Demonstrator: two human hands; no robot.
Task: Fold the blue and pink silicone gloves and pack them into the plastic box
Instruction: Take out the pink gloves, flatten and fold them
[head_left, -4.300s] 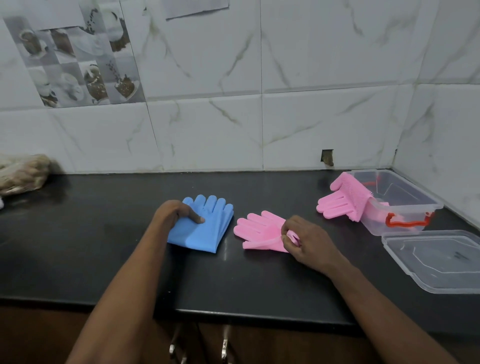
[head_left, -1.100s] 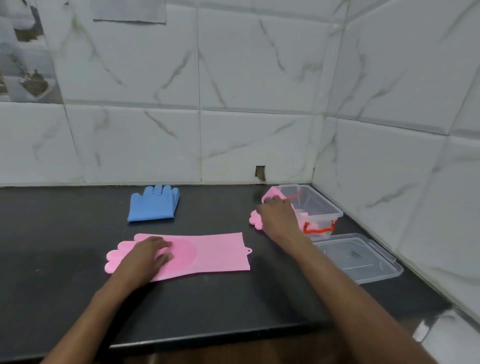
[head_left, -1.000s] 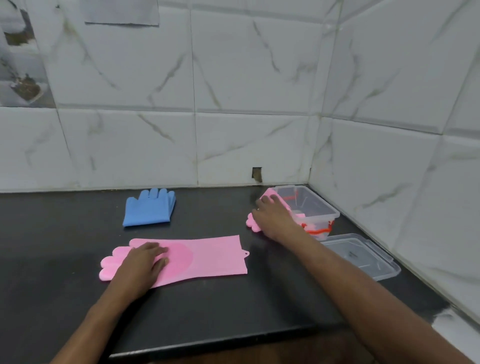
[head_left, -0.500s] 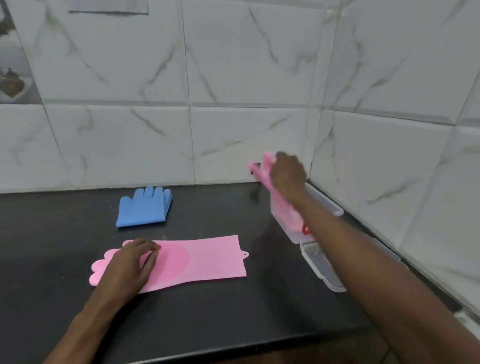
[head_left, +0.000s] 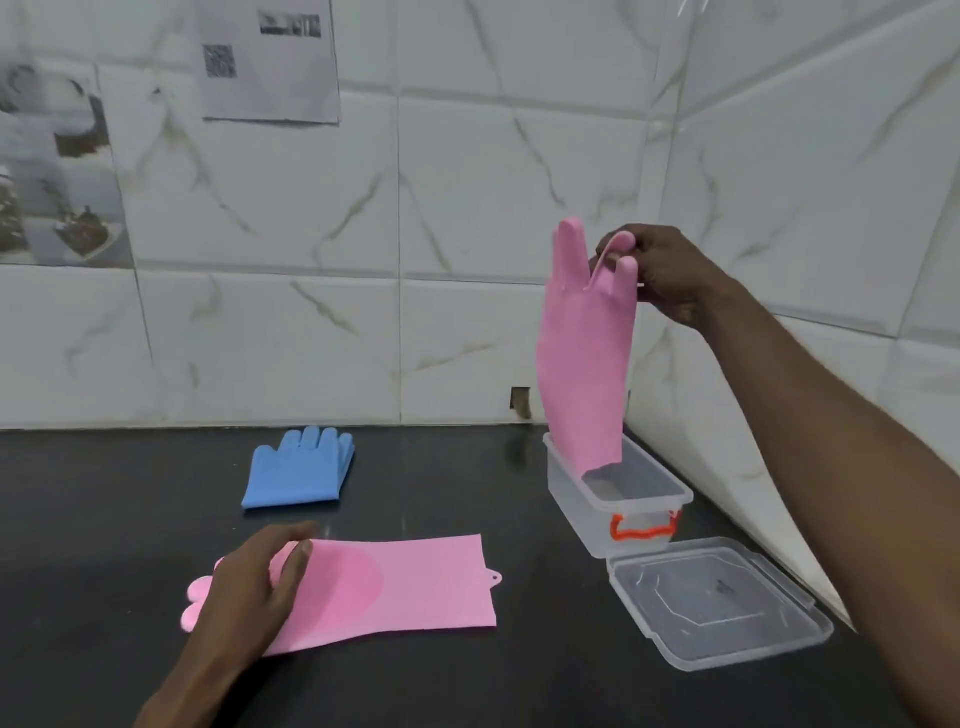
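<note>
The right hand pinches the hanging pink glove near its tips, the cuff dipping inside the plastic box in the corner. The left hand rests flat on the second pink glove. The folded blue glove lies beyond, bare counter between; the lid sits just beside the box

Two arms in shot, and both are bare. The left hand comes with a bare left forearm, skin showing from the wrist right to the bottom edge of the picture. The right hand has a much longer stretch of bare right forearm behind it, broad close to the camera and narrowing to the wrist. The fingers are bare too. A short nail shows on the left thumb. The right knuckles are slightly blurred.
</note>
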